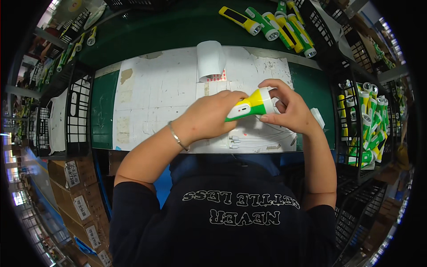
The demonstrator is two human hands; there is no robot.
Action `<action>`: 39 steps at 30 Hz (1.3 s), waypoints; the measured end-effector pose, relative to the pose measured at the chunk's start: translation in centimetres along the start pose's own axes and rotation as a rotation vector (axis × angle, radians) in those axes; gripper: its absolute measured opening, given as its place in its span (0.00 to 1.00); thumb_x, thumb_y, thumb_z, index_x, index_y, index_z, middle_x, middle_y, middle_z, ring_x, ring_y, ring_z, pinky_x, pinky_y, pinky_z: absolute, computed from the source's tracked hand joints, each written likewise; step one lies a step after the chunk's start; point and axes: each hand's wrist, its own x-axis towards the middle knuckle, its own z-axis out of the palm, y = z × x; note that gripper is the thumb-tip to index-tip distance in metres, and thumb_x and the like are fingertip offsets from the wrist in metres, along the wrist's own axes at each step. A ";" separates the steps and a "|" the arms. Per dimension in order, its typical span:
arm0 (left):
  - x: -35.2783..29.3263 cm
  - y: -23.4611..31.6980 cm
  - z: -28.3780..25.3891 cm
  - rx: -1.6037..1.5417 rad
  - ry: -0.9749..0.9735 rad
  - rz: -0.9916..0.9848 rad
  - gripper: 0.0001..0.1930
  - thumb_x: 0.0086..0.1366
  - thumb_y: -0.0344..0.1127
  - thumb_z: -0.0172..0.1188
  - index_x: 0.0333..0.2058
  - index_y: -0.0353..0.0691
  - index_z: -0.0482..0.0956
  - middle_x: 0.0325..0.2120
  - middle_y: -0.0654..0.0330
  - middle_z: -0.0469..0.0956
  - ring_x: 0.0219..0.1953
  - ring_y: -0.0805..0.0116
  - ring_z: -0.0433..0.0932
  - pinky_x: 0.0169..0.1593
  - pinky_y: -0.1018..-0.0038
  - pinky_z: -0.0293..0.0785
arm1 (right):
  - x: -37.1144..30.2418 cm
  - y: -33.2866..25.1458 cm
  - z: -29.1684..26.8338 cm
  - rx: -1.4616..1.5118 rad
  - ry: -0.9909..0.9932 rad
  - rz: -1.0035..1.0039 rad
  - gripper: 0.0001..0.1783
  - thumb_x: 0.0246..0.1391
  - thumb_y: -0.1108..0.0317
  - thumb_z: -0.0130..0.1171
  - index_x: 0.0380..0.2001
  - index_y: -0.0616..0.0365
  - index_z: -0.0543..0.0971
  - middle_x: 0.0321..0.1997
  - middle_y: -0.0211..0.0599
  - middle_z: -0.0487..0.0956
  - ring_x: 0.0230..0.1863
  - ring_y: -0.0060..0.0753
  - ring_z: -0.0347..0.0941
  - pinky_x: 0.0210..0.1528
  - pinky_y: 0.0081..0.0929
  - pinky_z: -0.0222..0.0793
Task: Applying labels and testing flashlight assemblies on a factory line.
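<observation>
A yellow and green flashlight (254, 105) with a white rim is held above the worktable, its wide head toward the right. My left hand (208, 114) is wrapped round its body, and a small socket on a white panel faces up beside the fingers. At the head end, my right hand (294, 107) has thumb and fingers curved round the white rim. Its palm hides what lies behind. Beneath the flashlight, white charging cables (249, 141) with metal plugs lie near the table's front edge.
A curled white sheet (209, 60) stands over a red-dotted sticker sheet (218, 75). Several flashlights (284, 29) lie at the far right. Right of the table, a black crate (340, 147) holds many more. Another black crate (80, 113) is at left, above cardboard boxes (82, 196).
</observation>
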 end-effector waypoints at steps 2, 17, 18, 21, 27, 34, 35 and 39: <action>-0.5 -0.1 -2.5 0.191 -0.264 -0.152 0.24 0.48 0.33 0.59 0.47 0.36 0.68 0.38 0.49 0.75 0.40 0.53 0.75 0.45 0.67 0.71 | -0.8 0.1 -0.6 -0.062 0.098 0.059 0.38 0.31 0.69 0.72 0.50 0.54 0.66 0.35 0.28 0.74 0.20 0.05 0.53 0.18 0.07 0.45; -1.1 -2.8 1.2 -0.539 -0.086 -0.384 0.36 0.50 0.30 0.59 0.58 0.37 0.56 0.47 0.54 0.67 0.48 0.67 0.68 0.51 0.74 0.65 | 2.9 6.1 4.3 -0.418 0.312 0.155 0.25 0.42 0.61 0.65 0.44 0.55 0.72 0.40 0.34 0.73 0.35 0.25 0.73 0.36 0.24 0.69; -1.3 -2.9 1.6 -0.619 -0.031 -0.379 0.37 0.50 0.29 0.59 0.59 0.37 0.55 0.49 0.53 0.66 0.50 0.67 0.66 0.53 0.74 0.63 | 2.8 6.3 5.0 -0.809 0.314 0.183 0.25 0.41 0.55 0.65 0.43 0.53 0.74 0.39 0.34 0.73 0.39 0.33 0.74 0.39 0.31 0.70; -1.5 -3.2 2.6 -0.651 -0.024 -0.413 0.39 0.49 0.29 0.58 0.60 0.38 0.52 0.50 0.54 0.66 0.51 0.66 0.66 0.55 0.74 0.61 | 2.8 7.1 5.4 -0.843 0.351 0.181 0.18 0.45 0.54 0.61 0.37 0.53 0.77 0.39 0.35 0.74 0.37 0.39 0.75 0.39 0.33 0.70; -1.2 -3.9 3.4 -0.587 0.062 -0.420 0.39 0.49 0.29 0.59 0.60 0.37 0.52 0.48 0.51 0.67 0.50 0.63 0.68 0.54 0.72 0.63 | 1.6 6.3 3.0 -0.026 0.338 0.163 0.10 0.54 0.68 0.56 0.36 0.63 0.75 0.31 0.30 0.77 0.33 0.19 0.73 0.36 0.17 0.67; -0.2 -3.5 5.0 -0.513 0.070 -0.251 0.39 0.48 0.30 0.58 0.59 0.36 0.52 0.48 0.46 0.66 0.49 0.55 0.70 0.52 0.69 0.65 | 0.6 4.6 1.7 0.301 0.272 0.191 0.10 0.53 0.68 0.58 0.35 0.65 0.76 0.28 0.30 0.77 0.29 0.15 0.70 0.33 0.11 0.63; -0.1 -3.2 5.1 -0.512 0.070 -0.251 0.39 0.48 0.30 0.58 0.59 0.36 0.52 0.48 0.46 0.66 0.49 0.55 0.70 0.52 0.69 0.65 | 0.5 4.4 1.6 0.314 0.271 0.243 0.10 0.52 0.67 0.58 0.34 0.64 0.77 0.27 0.30 0.78 0.27 0.13 0.68 0.30 0.09 0.61; 0.1 -1.2 4.7 -0.144 0.086 -0.315 0.39 0.49 0.31 0.57 0.61 0.39 0.51 0.47 0.47 0.65 0.48 0.54 0.68 0.54 0.70 0.63 | 0.2 6.0 1.7 0.327 0.340 0.136 0.10 0.51 0.66 0.59 0.33 0.62 0.78 0.24 0.27 0.77 0.20 0.08 0.61 0.21 0.08 0.52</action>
